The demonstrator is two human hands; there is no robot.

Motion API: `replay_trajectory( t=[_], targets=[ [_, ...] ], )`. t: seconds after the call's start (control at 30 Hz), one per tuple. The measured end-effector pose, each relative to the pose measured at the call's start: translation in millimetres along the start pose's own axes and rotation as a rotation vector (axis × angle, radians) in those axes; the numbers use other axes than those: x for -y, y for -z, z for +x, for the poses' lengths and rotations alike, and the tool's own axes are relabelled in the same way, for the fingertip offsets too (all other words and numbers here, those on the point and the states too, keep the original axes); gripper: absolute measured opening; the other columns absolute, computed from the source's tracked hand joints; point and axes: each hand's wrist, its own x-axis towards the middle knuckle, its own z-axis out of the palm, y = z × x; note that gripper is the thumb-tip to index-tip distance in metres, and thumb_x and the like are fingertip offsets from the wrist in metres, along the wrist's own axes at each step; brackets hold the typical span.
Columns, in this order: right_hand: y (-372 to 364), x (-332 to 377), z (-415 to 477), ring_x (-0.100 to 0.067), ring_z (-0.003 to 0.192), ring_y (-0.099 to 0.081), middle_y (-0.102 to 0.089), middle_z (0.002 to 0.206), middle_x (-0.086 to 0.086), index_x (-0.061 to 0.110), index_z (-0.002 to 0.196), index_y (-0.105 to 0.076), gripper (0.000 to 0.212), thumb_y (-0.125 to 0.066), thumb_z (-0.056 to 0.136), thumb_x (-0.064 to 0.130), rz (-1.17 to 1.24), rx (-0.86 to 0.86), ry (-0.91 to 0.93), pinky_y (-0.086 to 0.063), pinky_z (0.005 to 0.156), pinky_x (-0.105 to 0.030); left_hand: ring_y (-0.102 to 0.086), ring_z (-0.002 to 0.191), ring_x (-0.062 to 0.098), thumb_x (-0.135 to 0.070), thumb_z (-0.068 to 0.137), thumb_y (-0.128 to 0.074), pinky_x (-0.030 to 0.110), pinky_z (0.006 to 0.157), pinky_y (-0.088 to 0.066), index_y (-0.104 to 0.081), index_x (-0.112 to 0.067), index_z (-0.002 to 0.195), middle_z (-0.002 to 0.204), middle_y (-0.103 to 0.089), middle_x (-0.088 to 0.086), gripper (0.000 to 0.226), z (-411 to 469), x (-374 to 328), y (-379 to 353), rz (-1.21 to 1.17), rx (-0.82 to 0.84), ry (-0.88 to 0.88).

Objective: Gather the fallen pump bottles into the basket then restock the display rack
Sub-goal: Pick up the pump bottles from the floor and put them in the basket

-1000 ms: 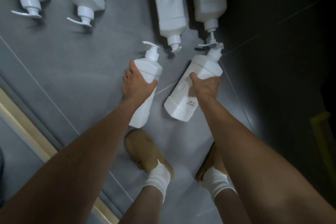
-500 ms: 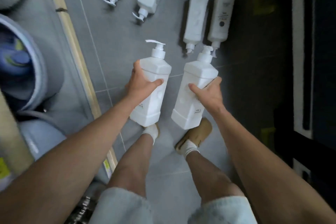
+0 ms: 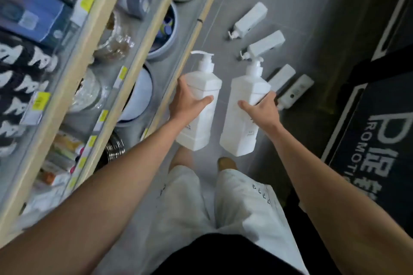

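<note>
My left hand (image 3: 186, 104) grips a white pump bottle (image 3: 201, 116) around its upper body, pump end pointing away from me. My right hand (image 3: 261, 110) grips a second white pump bottle (image 3: 242, 123) the same way, just right of the first. Both bottles hang in the air above the grey floor. Several more white pump bottles lie on the floor beyond: one farthest off (image 3: 250, 20), one below it (image 3: 264, 46), and two side by side (image 3: 282, 77) (image 3: 295, 91) behind my right hand. No basket is in view.
A wooden-edged display rack (image 3: 125, 78) with yellow price tags runs along the left, holding bowls, boxes and packets. A dark promotional stand (image 3: 375, 140) with white lettering stands on the right. My legs in light shorts are below, with grey floor between rack and stand.
I have risen from a crouch with both bottles lifted off the floor. The view has swung so the rack shelves now fill the left and the fallen bottles lie farther off.
</note>
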Motion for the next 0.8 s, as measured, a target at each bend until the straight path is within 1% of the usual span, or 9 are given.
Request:
replay_trajectory(
  t=[0.1,0.17,0.27,0.37,0.5,0.53,0.6,0.7,0.8],
  targets=[
    [-7.9,24.2,-37.6,-0.026,0.106,-0.056,-0.05,0.111,0.0,0.011,0.121,-0.032,0.072,-0.072,0.073,0.048,-0.219,0.132,0.156,-0.047,0.093,-0.046,-0.048,0.121,0.027,-0.042,0.067,-0.076,0.039,0.094,-0.042,-0.026,-0.018,0.133,0.137,-0.044,0.001,0.085,-67.1,27.5,21.9,-0.09,-0.135,0.107],
    [-18.6,39.4,-65.5,-0.025,0.103,-0.052,-0.046,0.108,0.001,0.009,0.122,-0.031,0.071,-0.071,0.077,0.046,-0.372,0.219,0.239,-0.043,0.093,-0.041,-0.048,0.122,0.027,-0.043,0.067,-0.076,0.043,0.096,-0.042,-0.025,-0.02,0.132,0.137,-0.045,0.001,0.085,-112.6,50.4,34.1,-0.17,-0.211,0.183],
    [-40.2,55.0,-106.1,-0.031,0.112,-0.054,-0.049,0.111,-0.004,0.008,0.119,-0.031,0.071,-0.075,0.075,0.042,-0.495,0.337,0.341,-0.042,0.098,-0.049,-0.052,0.118,0.026,-0.049,0.064,-0.075,0.045,0.095,-0.044,-0.028,-0.022,0.129,0.131,-0.051,-0.001,0.085,-178.7,86.0,45.4,-0.321,-0.301,0.318],
    [-70.5,67.8,-146.6,-0.032,0.117,-0.052,-0.051,0.122,-0.01,0.007,0.12,-0.032,0.072,-0.077,0.073,0.039,-0.62,0.447,0.456,-0.042,0.099,-0.049,-0.054,0.114,0.025,-0.053,0.059,-0.072,0.044,0.095,-0.045,-0.029,-0.023,0.127,0.126,-0.053,-0.002,0.086,-239.4,115.4,55.6,-0.445,-0.432,0.467],
    [-119.9,67.7,-210.0,-0.021,0.097,-0.053,-0.053,0.108,0.0,0.01,0.118,-0.037,0.069,-0.08,0.071,0.036,-0.75,0.601,0.604,-0.042,0.081,-0.033,-0.05,0.116,0.032,-0.038,0.063,-0.079,0.048,0.095,-0.044,-0.026,-0.012,0.133,0.126,-0.049,0.01,0.091,-317.4,161.2,62.7,-0.595,-0.639,0.627],
    [-132.5,63.6,-227.7,-0.02,0.094,-0.053,-0.052,0.103,0.003,0.012,0.115,-0.038,0.068,-0.081,0.069,0.037,-0.787,0.64,0.637,-0.043,0.08,-0.034,-0.05,0.117,0.033,-0.039,0.064,-0.08,0.05,0.095,-0.044,-0.023,-0.011,0.135,0.128,-0.046,0.011,0.095,-338.9,173.8,61.5,-0.63,-0.689,0.666],
    [-157.4,53.4,-263.5,-0.023,0.095,-0.059,-0.054,0.099,0.005,0.019,0.109,-0.036,0.069,-0.081,0.061,0.043,-0.864,0.719,0.695,-0.05,0.085,-0.043,-0.053,0.115,0.033,-0.055,0.057,-0.075,0.054,0.092,-0.047,-0.019,-0.017,0.135,0.131,-0.045,0.008,0.103,-384.9,196.2,57.4,-0.691,-0.768,0.771],
    [-192.4,30.6,-322.9,-0.028,0.098,-0.061,-0.051,0.089,0.009,0.024,0.101,-0.031,0.07,-0.078,0.055,0.048,-0.968,0.843,0.793,-0.051,0.086,-0.051,-0.057,0.111,0.029,-0.061,0.054,-0.071,0.051,0.092,-0.047,-0.026,-0.023,0.124,0.127,-0.053,0.002,0.091,-457.2,219.9,49.5,-0.772,-0.899,0.896],
    [-219.6,-0.3,-391.9,-0.027,0.101,-0.059,-0.052,0.1,0.008,0.021,0.109,-0.034,0.071,-0.079,0.06,0.045,-1.033,0.956,0.917,-0.05,0.089,-0.049,-0.056,0.113,0.026,-0.062,0.053,-0.068,0.05,0.094,-0.046,-0.028,-0.023,0.121,0.125,-0.053,-0.001,0.088,-531.0,240.1,41.8,-0.833,-1.076,0.961]
  ],
)
